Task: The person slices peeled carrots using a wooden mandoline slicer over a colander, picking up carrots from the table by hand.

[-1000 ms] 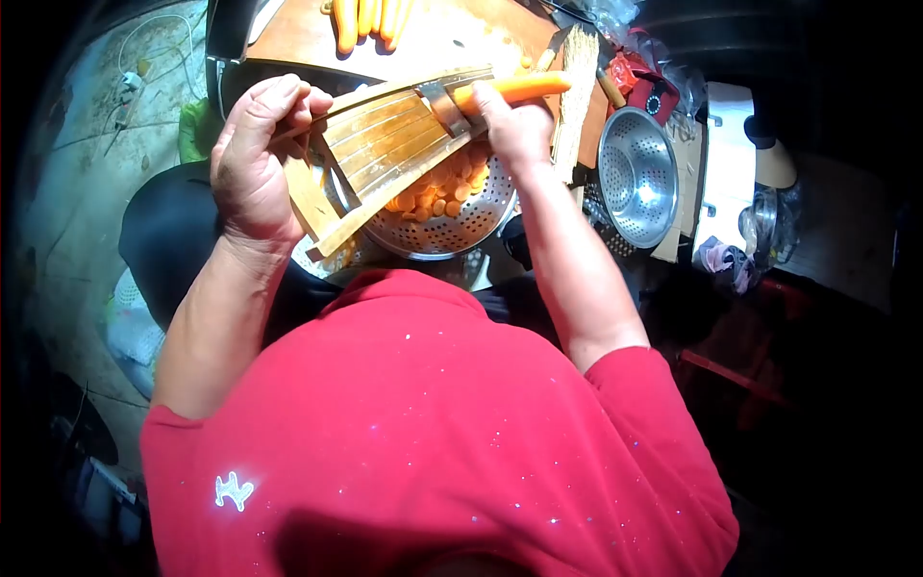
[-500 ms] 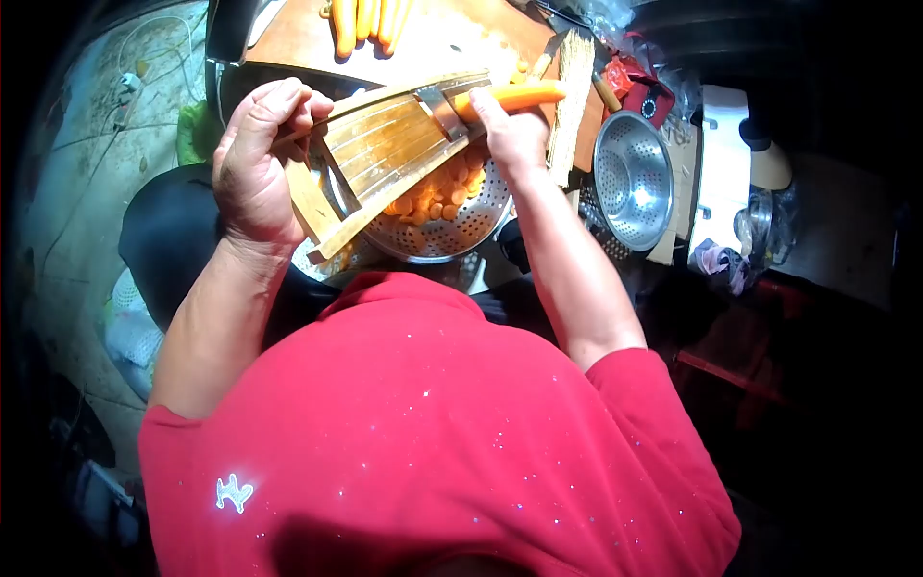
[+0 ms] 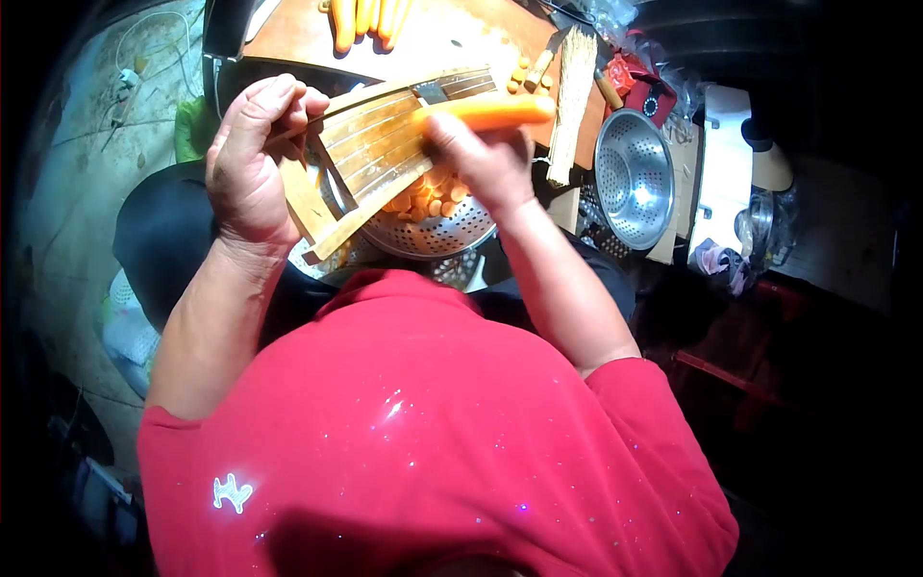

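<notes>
Fingers of left hand [image 3: 252,159] curled tightly on wooden slicer [image 3: 377,137], right hand [image 3: 492,165] closed around carrot [image 3: 495,112]

This place looks like a simple kitchen corner for preparing food; whether it belongs to a home or to a small eatery, I cannot tell. The left fingers [image 3: 313,102] hold a wooden slicer [image 3: 370,149], and the right fingers [image 3: 448,133] hold a carrot [image 3: 505,112]. Under them, a metal colander [image 3: 447,237] contains orange slices [image 3: 423,200]. Beyond the left fingers, whole carrots [image 3: 343,26] lie on a brown surface [image 3: 457,29]. To the right of the right fingers are a straw brush [image 3: 574,101], a second colander [image 3: 636,178] and plastic bags [image 3: 608,14]. Well left of the left fingers, a white plug [image 3: 128,76] lies on a stained floor [image 3: 67,221].
</notes>
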Action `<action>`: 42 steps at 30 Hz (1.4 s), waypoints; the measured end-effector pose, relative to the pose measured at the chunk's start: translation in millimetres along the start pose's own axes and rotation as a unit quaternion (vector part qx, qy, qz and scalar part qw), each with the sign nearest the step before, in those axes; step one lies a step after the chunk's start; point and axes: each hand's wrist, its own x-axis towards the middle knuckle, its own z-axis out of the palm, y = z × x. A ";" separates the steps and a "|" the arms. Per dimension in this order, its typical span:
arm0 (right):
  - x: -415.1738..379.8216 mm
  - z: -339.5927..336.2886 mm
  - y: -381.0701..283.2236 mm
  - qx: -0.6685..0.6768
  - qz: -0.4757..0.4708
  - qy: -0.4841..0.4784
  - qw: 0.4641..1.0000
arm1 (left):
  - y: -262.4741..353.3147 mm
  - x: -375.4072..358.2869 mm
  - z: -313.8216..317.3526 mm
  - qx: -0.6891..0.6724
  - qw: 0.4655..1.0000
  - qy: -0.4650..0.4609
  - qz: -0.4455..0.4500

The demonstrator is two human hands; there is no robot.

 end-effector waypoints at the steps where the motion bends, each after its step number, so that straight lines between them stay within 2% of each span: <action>1: -8.1 5.0 -5.3 -0.007 -0.040 0.007 0.999 | -0.5 -0.6 0.1 -0.014 1.000 -0.006 -0.005; 2: -12.3 7.5 -8.8 -0.013 -0.082 0.016 0.996 | -0.5 -0.9 0.0 -0.027 1.000 -0.014 -0.008; 4: 4.3 -0.4 21.1 0.103 0.094 0.012 0.990 | -2.1 0.6 -3.5 -0.044 0.998 -0.035 0.003; 6: 28.1 -15.9 56.7 0.028 0.143 0.068 0.987 | -2.1 0.6 -3.0 -0.031 0.999 -0.035 0.013; 8: 36.7 -18.2 70.8 0.059 0.157 0.090 0.982 | 0.8 -0.6 0.7 0.001 1.000 -0.020 0.011; 10: 20.7 -11.8 35.2 0.011 0.156 0.047 0.987 | 0.7 -0.3 -0.3 0.006 1.000 -0.005 0.007; 11: 9.4 -5.7 10.0 0.044 0.122 0.029 0.991 | 0.5 -0.1 -0.9 0.004 1.000 -0.002 0.005; 12: -2.5 3.7 0.3 0.025 0.029 0.013 0.999 | 1.3 1.1 -1.1 -0.007 1.000 -0.007 0.000; 14: -14.6 10.0 -16.9 0.022 -0.072 0.013 0.997 | 0.7 0.2 -1.4 -0.014 1.000 -0.014 -0.011; 15: -9.8 8.2 -2.4 -0.006 -0.017 0.013 1.000 | 0.7 -1.4 -1.4 -0.002 1.000 -0.015 -0.004; 16: 1.2 3.0 7.2 0.081 0.103 0.009 0.991 | 1.2 -1.3 -1.4 0.010 1.000 -0.016 0.005; 18: 17.9 -10.7 18.7 0.004 0.206 0.035 0.978 | 0.2 -0.9 -1.2 0.009 1.000 -0.019 0.009; 19: 29.2 -13.5 59.3 -0.014 0.164 0.095 0.982 | 0.3 -1.3 -0.9 0.003 1.000 -0.015 0.007; 22: 34.9 -11.2 70.2 -0.007 0.082 0.133 0.988 | -0.3 2.6 -0.6 -0.015 1.000 -0.018 0.016; 23: 33.4 -14.0 70.7 -0.008 0.083 0.133 0.988 | -1.1 2.4 -1.1 -0.022 0.999 -0.022 0.017; 25: 31.5 -18.9 58.3 -0.030 0.168 0.100 0.980 | -1.3 5.0 -3.1 -0.023 0.999 -0.023 0.016; 26: 29.5 -19.4 59.2 -0.029 0.168 0.100 0.980 | -1.4 5.3 -3.6 -0.024 0.999 -0.024 0.015; 29: 27.4 -20.0 57.6 0.108 0.064 0.127 0.984 | -1.1 5.2 -3.7 -0.011 1.000 -0.019 0.020; 34: 29.8 -34.9 57.0 0.152 0.049 0.102 0.982 | -1.3 4.6 -5.0 -0.011 0.999 -0.022 0.025; 37: 24.5 -29.7 37.2 0.127 -0.002 0.119 0.985 | 0.0 3.8 -3.5 -0.004 1.000 -0.019 0.017; 39: 7.5 -24.9 2.8 0.094 -0.004 0.016 0.995 | -0.1 3.0 -2.5 -0.005 1.000 -0.010 0.017; 40: -2.4 -17.2 -11.8 0.125 -0.008 -0.015 0.992 | -0.3 2.8 -2.1 -0.005 1.000 -0.009 0.016; 42: -19.3 -6.5 -29.5 -0.028 -0.114 0.009 0.993 | -1.1 1.9 -2.0 -0.021 0.999 -0.024 0.016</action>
